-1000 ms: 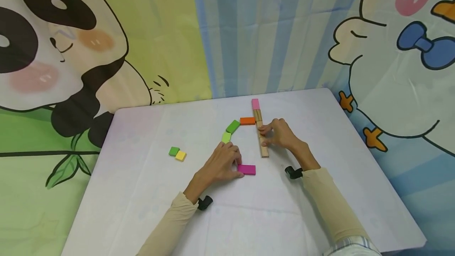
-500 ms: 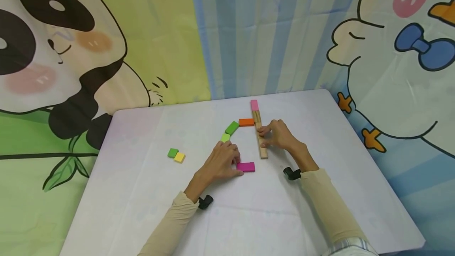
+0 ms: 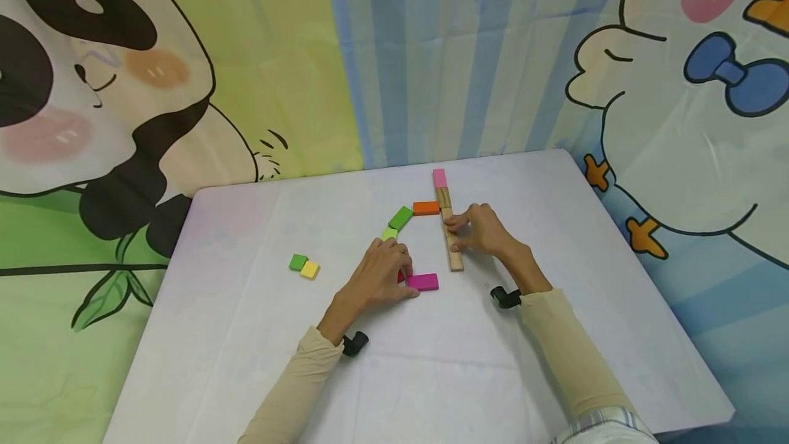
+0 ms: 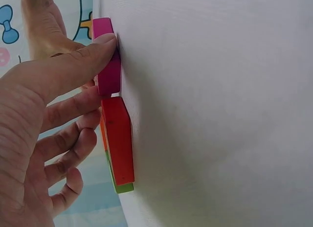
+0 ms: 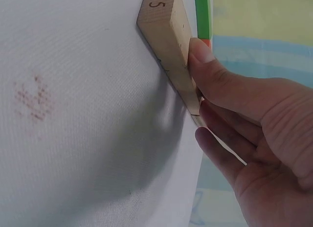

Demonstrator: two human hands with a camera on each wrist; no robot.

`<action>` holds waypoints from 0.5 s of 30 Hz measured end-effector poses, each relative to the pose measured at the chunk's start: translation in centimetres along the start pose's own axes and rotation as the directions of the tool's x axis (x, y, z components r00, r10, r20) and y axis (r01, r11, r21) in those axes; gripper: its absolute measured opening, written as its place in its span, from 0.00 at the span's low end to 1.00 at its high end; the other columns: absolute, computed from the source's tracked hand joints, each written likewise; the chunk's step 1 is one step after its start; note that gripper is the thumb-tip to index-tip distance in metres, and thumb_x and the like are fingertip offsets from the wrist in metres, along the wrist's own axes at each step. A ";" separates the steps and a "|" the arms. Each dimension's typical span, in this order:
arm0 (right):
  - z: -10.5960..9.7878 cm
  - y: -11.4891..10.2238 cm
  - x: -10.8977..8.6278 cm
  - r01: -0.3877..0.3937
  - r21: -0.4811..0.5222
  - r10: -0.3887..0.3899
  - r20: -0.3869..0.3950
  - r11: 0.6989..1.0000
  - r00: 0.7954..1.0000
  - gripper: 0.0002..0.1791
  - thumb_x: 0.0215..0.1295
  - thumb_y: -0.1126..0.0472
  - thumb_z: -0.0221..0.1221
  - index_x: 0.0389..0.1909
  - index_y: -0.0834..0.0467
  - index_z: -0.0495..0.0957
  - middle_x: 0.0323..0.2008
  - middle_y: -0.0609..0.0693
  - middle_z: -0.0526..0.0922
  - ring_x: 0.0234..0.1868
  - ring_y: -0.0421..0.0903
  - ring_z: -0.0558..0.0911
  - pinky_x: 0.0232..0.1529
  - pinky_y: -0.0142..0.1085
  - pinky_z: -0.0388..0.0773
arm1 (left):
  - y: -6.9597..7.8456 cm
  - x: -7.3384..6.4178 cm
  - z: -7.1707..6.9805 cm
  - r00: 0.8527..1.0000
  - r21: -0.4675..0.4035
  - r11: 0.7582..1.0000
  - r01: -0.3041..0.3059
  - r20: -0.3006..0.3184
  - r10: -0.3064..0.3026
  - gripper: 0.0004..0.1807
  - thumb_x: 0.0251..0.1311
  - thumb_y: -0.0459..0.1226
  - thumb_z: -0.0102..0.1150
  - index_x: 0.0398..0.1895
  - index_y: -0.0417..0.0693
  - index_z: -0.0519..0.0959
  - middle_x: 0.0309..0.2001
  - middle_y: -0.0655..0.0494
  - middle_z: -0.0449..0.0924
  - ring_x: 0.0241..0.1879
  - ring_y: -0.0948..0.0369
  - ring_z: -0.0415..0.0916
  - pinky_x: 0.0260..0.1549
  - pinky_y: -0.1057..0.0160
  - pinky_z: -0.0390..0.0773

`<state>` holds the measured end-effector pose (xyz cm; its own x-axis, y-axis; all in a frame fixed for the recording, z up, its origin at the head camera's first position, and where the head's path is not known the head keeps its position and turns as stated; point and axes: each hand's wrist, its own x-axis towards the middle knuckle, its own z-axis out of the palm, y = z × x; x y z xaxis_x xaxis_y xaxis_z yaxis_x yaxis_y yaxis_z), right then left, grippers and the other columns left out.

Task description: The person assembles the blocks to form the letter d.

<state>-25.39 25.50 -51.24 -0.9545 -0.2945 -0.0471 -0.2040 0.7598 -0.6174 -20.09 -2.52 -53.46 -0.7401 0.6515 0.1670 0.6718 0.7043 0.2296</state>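
Note:
In the head view, my left hand is over the left half of a magenta block. In the left wrist view, its thumb and forefinger pinch that block, and the other fingers are loosely bent. Just beside the magenta block stands a red block, mostly covered by the left hand in the head view. My right hand touches a plain wooden block; in the right wrist view, the thumb and fingertips rest along its upper side, and "35" marks the block.
Beyond the left hand, a light green block, a green block and an orange block curve toward the wooden row. A pink block tops that row. Green and yellow pieces lie left on the white table.
My left hand and the magenta block have shifted slightly away from me, and the block has turned a little. A bit of red block now shows under the fingers. The right hand stays put.

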 end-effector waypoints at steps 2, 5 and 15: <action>0.0 -0.1 0.0 -0.005 0.001 0.005 0.003 1.000 1.000 0.26 0.52 0.65 0.84 0.54 0.60 0.90 0.59 0.53 0.90 0.69 0.60 0.84 0.83 0.64 0.57 | -0.1 0.0 -0.1 1.000 -0.004 1.000 0.000 0.001 0.000 0.20 0.50 0.59 0.85 0.32 0.58 0.89 0.37 0.64 0.83 0.46 0.63 0.74 0.48 0.60 0.67; -0.1 -0.1 0.0 -0.015 0.000 0.015 0.006 1.000 1.000 0.26 0.52 0.65 0.84 0.54 0.60 0.90 0.59 0.53 0.90 0.69 0.60 0.83 0.85 0.64 0.54 | 0.0 0.1 -0.2 1.000 -0.009 1.000 0.000 0.005 0.000 0.20 0.50 0.59 0.85 0.31 0.58 0.89 0.36 0.64 0.83 0.46 0.63 0.73 0.48 0.60 0.67; -0.2 -0.1 0.0 -0.003 0.007 0.003 0.003 1.000 1.000 0.27 0.51 0.65 0.84 0.54 0.60 0.90 0.59 0.53 0.90 0.69 0.60 0.83 0.84 0.63 0.56 | -0.1 0.0 -0.5 1.000 -0.007 1.000 0.003 0.018 -0.003 0.20 0.50 0.58 0.85 0.34 0.58 0.89 0.36 0.63 0.83 0.44 0.62 0.72 0.48 0.58 0.68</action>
<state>-25.43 25.53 -51.06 -0.9544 -0.2940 -0.0514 -0.1995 0.7565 -0.6228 -20.21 -2.70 -53.02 -0.7415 0.6543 0.1485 0.6690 0.7044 0.2372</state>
